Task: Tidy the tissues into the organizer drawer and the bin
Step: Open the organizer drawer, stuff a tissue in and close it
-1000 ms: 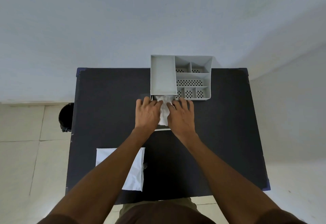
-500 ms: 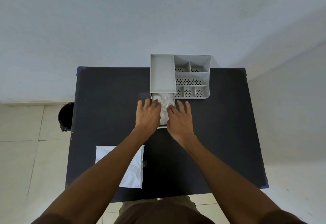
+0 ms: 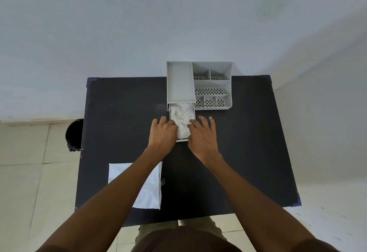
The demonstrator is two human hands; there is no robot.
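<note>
Both hands, left hand (image 3: pixel 163 132) and right hand (image 3: pixel 203 134), flank the open drawer (image 3: pixel 182 140), fingers spread loosely, clamping nothing, beside crumpled tissues (image 3: pixel 182 115).

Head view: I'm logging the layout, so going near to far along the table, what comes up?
flat white tissue → left hand and right hand, side by side → open drawer holding crumpled tissues → grey organizer at the far edge.

Black table (image 3: pixel 248 152), pale tiled floor (image 3: pixel 29 182), white wall (image 3: pixel 139 23)
</note>
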